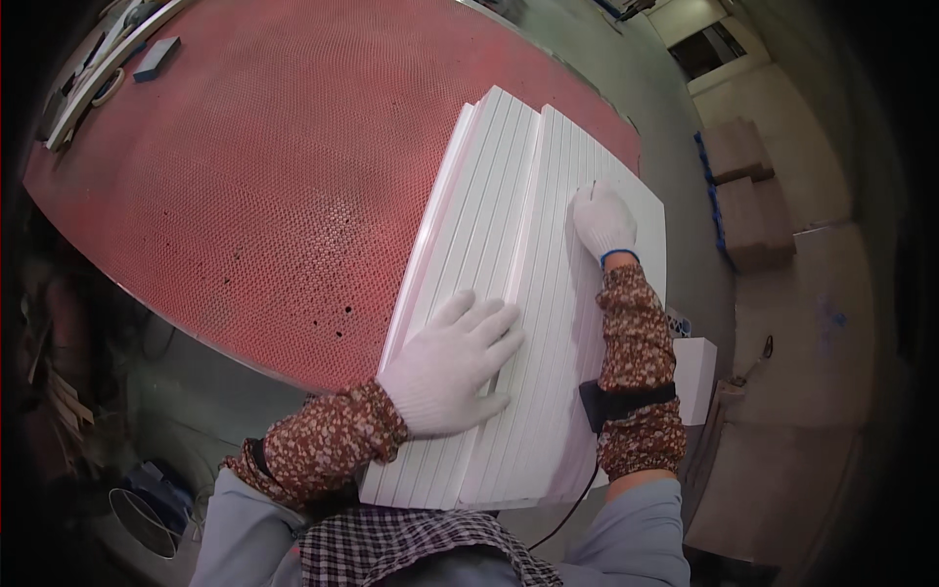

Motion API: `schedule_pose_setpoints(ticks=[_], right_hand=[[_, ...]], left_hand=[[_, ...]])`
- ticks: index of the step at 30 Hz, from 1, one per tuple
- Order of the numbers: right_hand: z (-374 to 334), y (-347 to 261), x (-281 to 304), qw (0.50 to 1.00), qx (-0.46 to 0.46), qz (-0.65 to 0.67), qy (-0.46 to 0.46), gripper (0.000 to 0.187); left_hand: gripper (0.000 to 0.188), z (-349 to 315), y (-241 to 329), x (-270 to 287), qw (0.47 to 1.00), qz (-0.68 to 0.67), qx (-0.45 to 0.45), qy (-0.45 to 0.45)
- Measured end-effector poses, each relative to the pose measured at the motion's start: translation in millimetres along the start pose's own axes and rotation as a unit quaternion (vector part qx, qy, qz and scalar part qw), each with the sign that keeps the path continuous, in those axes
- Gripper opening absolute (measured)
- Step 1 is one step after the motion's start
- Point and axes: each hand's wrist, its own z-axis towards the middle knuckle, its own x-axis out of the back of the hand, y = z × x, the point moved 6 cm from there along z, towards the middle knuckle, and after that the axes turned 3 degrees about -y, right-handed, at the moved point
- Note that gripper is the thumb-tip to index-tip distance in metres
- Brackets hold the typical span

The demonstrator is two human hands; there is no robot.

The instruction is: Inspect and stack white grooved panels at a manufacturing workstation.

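Note:
Two white grooved panels lie side by side, lengthwise away from me; the left one shows further layers under its left edge. Gloved in white knit, my left hand rests flat on the left panel with its fingers spread, the fingertips reaching toward the seam. My right hand, also gloved, is closed over the far part of the right panel. A thin dark tip shows at its fingers, too small to name. Patterned sleeve covers are on both forearms, and a black strap circles the right one.
Under the panels is a table with a red, honeycomb-textured top. A grey-blue block and long white strips lie at its far left. A white box stands to the right; stacked brown boards lie beyond.

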Motion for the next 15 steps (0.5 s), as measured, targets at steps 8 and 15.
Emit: schedule_pose_setpoints(ticks=[8, 15], right_hand=[[-238, 10, -8, 0.998, 0.017, 0.051, 0.031, 0.036], [-391, 17, -46, 0.996, 0.027, 0.076, 0.035, 0.028]], left_hand=[[0.062, -1, -3, -6, 0.999, 0.039, 0.003, -0.017], [0.055, -9, -24, -29, 0.998, 0.069, 0.016, 0.003]])
